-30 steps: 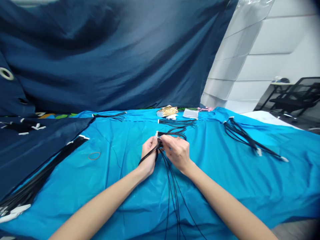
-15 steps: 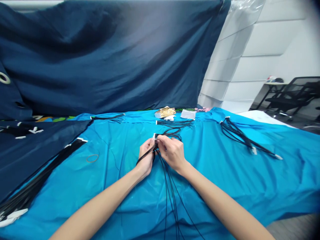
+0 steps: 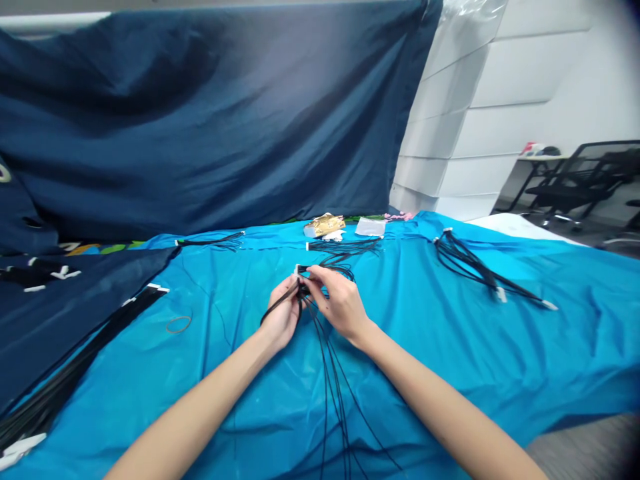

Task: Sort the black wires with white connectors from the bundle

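Observation:
My left hand [image 3: 280,317] is closed around a bundle of thin black wires [image 3: 345,400], near a small white connector [image 3: 297,269] at the fingertips. Some wires loop over the left side of that hand, and others trail down across the blue cloth toward me. Close beside it, my right hand [image 3: 346,303] has its thumb and index finger pinched at a wire by the connector. Exactly where the wire meets the connector is hidden by the fingers. Just beyond the hands lies another black wire harness [image 3: 345,247] with a white connector end.
Blue cloth [image 3: 440,373] covers the table. More black wire harnesses lie at right [image 3: 473,270], back left [image 3: 210,241] and along the left side [image 3: 95,347]. A rubber band [image 3: 179,325] rests left of my hands. Gold packaging [image 3: 326,225] and a clear bag [image 3: 371,227] sit at the back.
The view has shifted slightly. My right fingers have spread a little and shifted at the wires beside the connector; my left hand keeps its hold.

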`<state>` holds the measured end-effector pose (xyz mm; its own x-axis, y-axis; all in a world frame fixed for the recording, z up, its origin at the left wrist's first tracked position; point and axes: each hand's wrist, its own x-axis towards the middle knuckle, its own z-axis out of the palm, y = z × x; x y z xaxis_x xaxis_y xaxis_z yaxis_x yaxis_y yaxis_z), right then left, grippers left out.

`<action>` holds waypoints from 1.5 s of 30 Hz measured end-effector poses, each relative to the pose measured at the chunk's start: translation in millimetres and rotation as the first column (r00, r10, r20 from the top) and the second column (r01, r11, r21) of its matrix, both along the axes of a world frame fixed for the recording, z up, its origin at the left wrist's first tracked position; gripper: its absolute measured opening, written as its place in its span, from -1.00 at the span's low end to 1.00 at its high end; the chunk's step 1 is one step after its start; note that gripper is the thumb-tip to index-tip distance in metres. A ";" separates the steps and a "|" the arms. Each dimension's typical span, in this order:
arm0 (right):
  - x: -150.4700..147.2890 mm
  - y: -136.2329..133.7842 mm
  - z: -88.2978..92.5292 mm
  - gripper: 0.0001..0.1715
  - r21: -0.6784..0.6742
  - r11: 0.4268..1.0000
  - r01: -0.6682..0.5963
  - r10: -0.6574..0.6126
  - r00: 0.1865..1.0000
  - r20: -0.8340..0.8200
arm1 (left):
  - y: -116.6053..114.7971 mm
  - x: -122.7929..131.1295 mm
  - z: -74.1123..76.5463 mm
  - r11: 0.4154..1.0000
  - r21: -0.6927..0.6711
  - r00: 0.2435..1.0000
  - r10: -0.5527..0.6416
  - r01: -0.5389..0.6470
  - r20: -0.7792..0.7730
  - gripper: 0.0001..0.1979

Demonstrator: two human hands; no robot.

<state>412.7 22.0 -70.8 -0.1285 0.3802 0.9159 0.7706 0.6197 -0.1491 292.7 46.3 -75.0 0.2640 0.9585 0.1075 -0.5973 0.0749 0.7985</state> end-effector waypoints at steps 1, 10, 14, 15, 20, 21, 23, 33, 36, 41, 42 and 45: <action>3.0 1.0 0.9 -0.76 0.020 0.999 -0.040 0.040 0.999 -0.005 | 4.1 -1.9 0.4 1.000 -0.026 1.000 0.011 -0.011 0.028 -0.91; 26.3 3.2 15.5 -0.85 0.179 0.983 -0.036 -0.004 0.975 0.223 | 19.3 -19.3 27.1 0.992 -0.092 0.990 0.091 -0.081 0.110 -0.78; 28.4 3.2 15.9 -0.89 0.248 0.967 0.064 -0.114 0.975 0.191 | 17.2 -21.2 32.1 0.993 -0.105 0.991 0.068 -0.056 0.115 -0.81; 28.8 3.1 16.1 -0.90 0.267 0.958 0.104 -0.152 0.975 0.163 | 16.4 -21.4 32.0 0.995 -0.096 0.993 0.041 -0.030 0.113 -0.82; 27.8 0.9 16.2 -0.93 0.324 0.914 0.243 -0.289 0.952 0.102 | 12.5 -20.9 30.3 0.997 -0.065 0.995 -0.030 0.036 0.093 -0.82; 26.6 0.2 15.4 -0.95 0.342 0.904 0.257 -0.309 0.945 0.105 | 12.3 -20.5 30.3 0.997 -0.069 0.995 -0.022 0.029 0.095 -0.81; 23.4 -1.4 13.1 -0.91 0.407 0.874 0.265 -0.337 0.934 0.116 | 12.5 -19.3 30.2 0.996 -0.090 0.995 0.001 0.008 0.104 -0.79; 11.7 0.6 6.8 -0.85 0.404 0.910 -0.092 -0.144 0.844 0.517 | 8.5 -10.8 18.0 0.996 -0.088 1.000 0.006 -0.006 -0.001 -0.85; 10.8 1.3 8.0 -0.83 0.359 0.926 -0.119 -0.099 0.840 0.533 | 7.5 -8.9 14.0 0.997 -0.070 0.999 0.034 -0.036 -0.024 -0.88; 10.8 3.1 8.3 -0.77 0.288 0.943 -0.168 -0.036 0.807 0.589 | 8.2 -8.7 8.8 0.995 -0.092 0.998 0.028 -0.033 -0.055 -0.90; 11.0 3.9 8.0 -0.77 0.277 0.945 -0.174 -0.029 0.799 0.601 | 8.3 -8.8 7.8 0.994 -0.107 0.998 0.027 -0.033 -0.058 -0.90; 12.0 6.5 6.9 -0.76 0.271 0.946 -0.177 -0.027 0.791 0.612 | 8.4 -8.9 5.3 0.988 -0.150 0.997 0.013 -0.023 -0.070 -0.93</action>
